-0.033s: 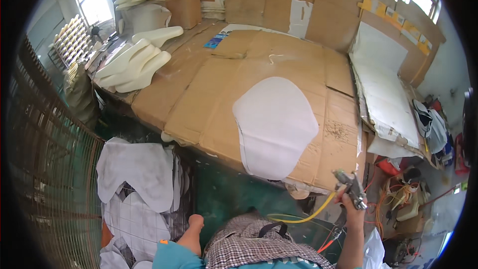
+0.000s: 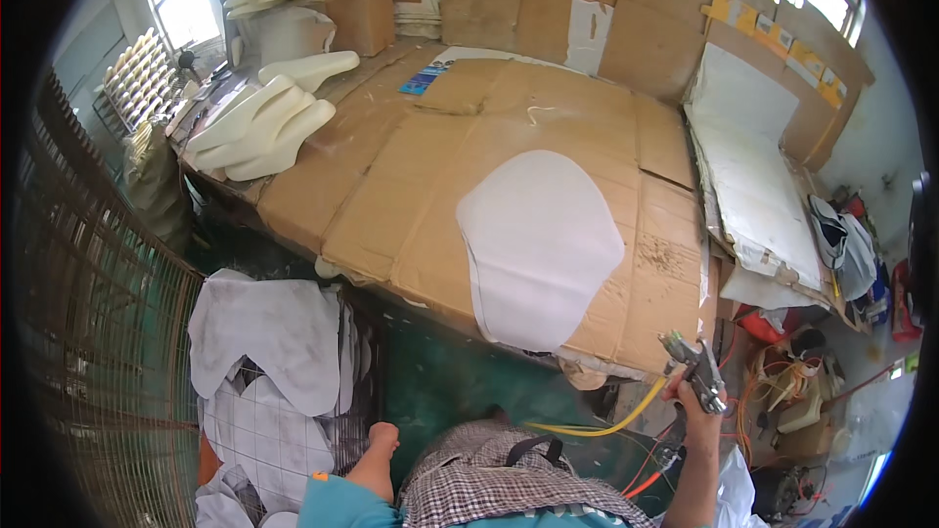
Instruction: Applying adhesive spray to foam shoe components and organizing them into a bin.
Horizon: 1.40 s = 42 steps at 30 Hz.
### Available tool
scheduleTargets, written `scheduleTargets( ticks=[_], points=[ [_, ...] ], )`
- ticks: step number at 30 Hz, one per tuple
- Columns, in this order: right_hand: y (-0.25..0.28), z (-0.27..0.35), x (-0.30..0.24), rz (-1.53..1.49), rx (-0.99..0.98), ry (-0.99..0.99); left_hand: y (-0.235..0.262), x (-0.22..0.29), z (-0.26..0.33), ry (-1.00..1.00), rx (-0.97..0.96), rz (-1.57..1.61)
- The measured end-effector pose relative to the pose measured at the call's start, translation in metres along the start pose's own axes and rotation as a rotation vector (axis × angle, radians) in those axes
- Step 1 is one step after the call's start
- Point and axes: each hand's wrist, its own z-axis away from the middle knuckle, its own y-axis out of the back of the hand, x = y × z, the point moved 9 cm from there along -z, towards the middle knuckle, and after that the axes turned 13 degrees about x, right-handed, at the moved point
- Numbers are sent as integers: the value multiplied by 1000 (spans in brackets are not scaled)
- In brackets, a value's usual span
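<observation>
My right hand [image 2: 696,407] is wrapped round a metal spray gun [image 2: 701,374] with a yellow hose [image 2: 626,418] attached. The gun is beside the front right corner of a cardboard-covered table [image 2: 381,200]. A pale grey sheet piece [image 2: 543,244], rounded at the far end and narrower at the near end, lies flat on the cardboard, apart from the gun. My left hand [image 2: 384,437] hangs low by my body, its fingers curled in with nothing seen in them. Near it, a stack of similar cut sheets [image 2: 269,332] rests by a wire mesh rack.
Cream moulded foam pieces [image 2: 264,127] are piled at the table's left. A white-covered board [image 2: 758,196] stands at the right. Orange hoses [image 2: 751,401] and cables clutter the lower right. Wire mesh panels [image 2: 108,332] stand at the left. My checked apron [image 2: 489,484] hangs in front.
My right hand and the spray gun have shifted very slightly to the right. The sheet piece and my left hand stay practically where they were.
</observation>
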Motion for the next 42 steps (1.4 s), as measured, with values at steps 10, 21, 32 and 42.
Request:
scheduleTargets(
  ticks=[10, 21, 32, 42],
  points=[
    [17, 51, -21, 73, 104, -13, 32, 60, 28, 18, -45, 513],
    [2, 90, -25, -50, -187, -15, 9, 74, 45, -53, -78, 442],
    [15, 97, -40, -67, -141, -2, 22, 63, 50, -13, -21, 535],
    [40, 73, -42, -67, 147, 90, 20, 106, 68, -94, -107, 591]
  ],
)
